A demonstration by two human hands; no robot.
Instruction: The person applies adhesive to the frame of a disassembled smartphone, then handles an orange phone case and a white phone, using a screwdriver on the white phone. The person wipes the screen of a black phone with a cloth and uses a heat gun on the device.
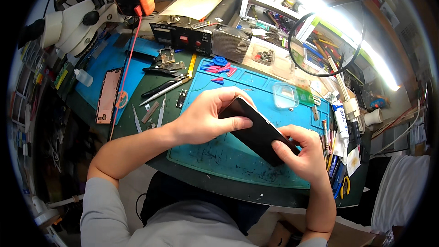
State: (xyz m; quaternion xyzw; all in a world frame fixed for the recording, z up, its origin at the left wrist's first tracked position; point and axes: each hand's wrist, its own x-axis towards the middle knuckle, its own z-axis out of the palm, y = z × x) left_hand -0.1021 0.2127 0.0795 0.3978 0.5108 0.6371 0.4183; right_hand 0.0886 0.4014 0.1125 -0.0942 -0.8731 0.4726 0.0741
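A thin, black, rectangular slab shaped like a smartphone (259, 138) is held in two bare hands above a teal, rubbery-looking work mat (238, 174). Its dark face is smooth and plain, with a soft sheen; a narrow, pale, metallic-looking edge runs along its far long side, and the visible corners look rounded. It slants from upper left to lower right, tilted.

The left hand (212, 115) grips the upper end, thumb flat on the dark face, fingers curled over the far edge. The right hand (302, 152) is closed around the lower end, its thumb pressing the same face and its fingers largely hidden behind.

The mat is scuffed and stained near the front, with shallow moulded trays along its back. On it, beyond the hands, sit a clear, square plastic box (285, 96), glossy and shallow, and a scatter of small pink and blue cones (223, 68). To the left lie slim, metal tweezers (161, 113) and a copper-pink, rectangular panel with a ragged dark border (109, 93). Behind stands a silvery, perforated metal box (232, 43).
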